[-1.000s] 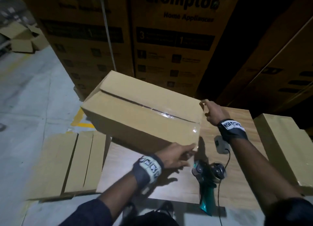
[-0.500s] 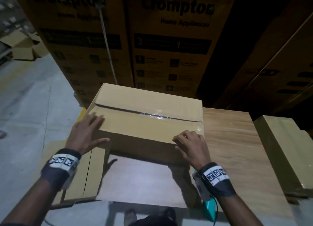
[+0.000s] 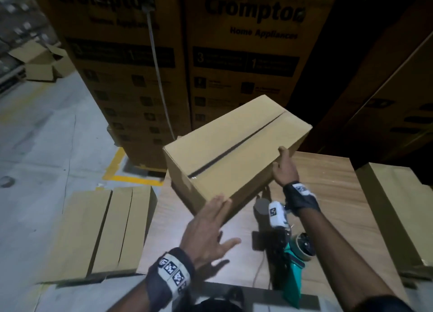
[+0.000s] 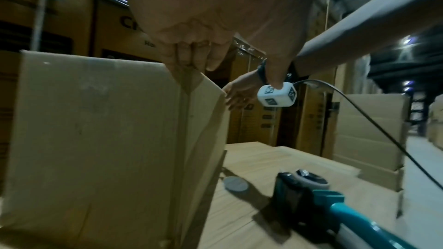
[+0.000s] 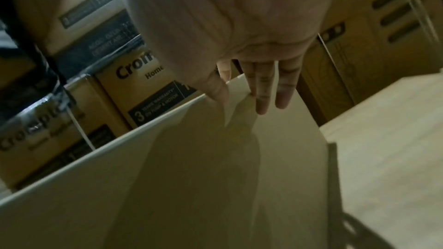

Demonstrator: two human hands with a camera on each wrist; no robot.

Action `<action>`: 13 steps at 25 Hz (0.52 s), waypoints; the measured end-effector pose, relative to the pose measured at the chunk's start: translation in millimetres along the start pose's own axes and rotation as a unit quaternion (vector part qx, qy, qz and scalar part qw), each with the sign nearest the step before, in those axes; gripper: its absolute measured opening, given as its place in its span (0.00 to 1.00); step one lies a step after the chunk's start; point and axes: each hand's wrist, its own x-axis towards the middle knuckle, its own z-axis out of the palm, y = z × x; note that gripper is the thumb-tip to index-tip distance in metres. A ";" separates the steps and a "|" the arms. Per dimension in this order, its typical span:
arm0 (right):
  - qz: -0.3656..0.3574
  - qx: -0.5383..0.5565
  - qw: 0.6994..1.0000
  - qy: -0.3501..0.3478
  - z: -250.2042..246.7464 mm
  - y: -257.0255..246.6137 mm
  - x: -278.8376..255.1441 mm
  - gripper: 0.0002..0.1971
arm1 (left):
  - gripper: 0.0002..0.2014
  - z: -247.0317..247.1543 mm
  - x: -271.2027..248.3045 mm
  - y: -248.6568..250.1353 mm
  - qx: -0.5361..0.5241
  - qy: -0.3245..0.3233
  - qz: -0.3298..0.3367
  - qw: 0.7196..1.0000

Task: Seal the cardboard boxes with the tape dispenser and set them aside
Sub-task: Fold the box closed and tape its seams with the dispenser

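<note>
wood-grain tabletop [image 3: 328, 194] in a dim warehouse; grey concrete floor [image 3: 46, 148] with a yellow painted line [image 3: 131, 179] at left. tilted cardboard box [image 3: 229, 152] above the tabletop's far left part, held between both hands: left hand [image 3: 208, 232], fingers straight, against the near corner; right hand [image 3: 284, 169], fingers extended, at the right edge. teal tape dispenser [image 3: 293, 265] lies near. flattened cartons [image 3: 103, 229] left; printed stacked cartons [image 3: 246, 54] behind.
</note>
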 end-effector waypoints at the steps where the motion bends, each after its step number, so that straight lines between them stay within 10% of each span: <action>1: -0.002 0.043 0.999 -0.001 7.8 0.2 -13.5 0.33 | 0.46 1.9 6.3 10.1 -0.036 -0.025 0.048 0.998; 4: 0.025 0.177 0.984 0.008 23.0 -0.6 -76.5 0.37 | 0.36 -13.4 22.4 7.4 -0.096 -0.020 0.139 0.985; 7: 0.016 0.234 0.971 -0.033 24.6 -6.8 -136.0 0.40 | 0.39 -47.0 42.9 -41.7 -0.031 0.105 0.092 0.990; 13: -0.086 0.020 0.985 -0.149 43.0 4.2 -157.3 0.63 | 0.51 -49.9 68.0 -113.5 0.175 0.005 0.016 0.984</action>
